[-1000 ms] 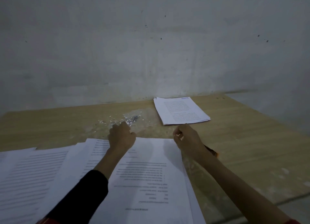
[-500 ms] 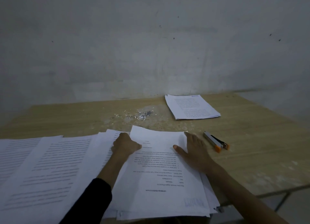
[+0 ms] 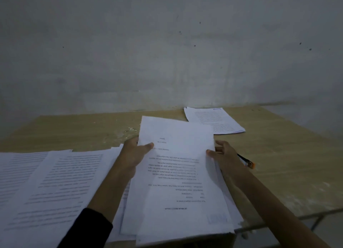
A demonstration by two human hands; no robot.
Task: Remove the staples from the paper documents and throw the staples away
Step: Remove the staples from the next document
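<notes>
left hand (image 3: 134, 154) and right hand (image 3: 227, 154) pinch the document (image 3: 178, 173), fingers mostly hidden beneath; stapler (image 3: 249, 164) half covered.

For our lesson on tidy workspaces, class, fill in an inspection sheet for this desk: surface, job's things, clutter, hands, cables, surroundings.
Surface: wooden table, pale dusty patches.
Job's things: document held at centre; loose sheets spread left; far stack near the wall; orange-tipped tool partly behind right hand.
Clutter: staple scraps left of the document's far corner.
Hands: left hand and right hand grip the document's side edges.
Cables: nothing seen.
Surroundings: bare grey wall.
</notes>
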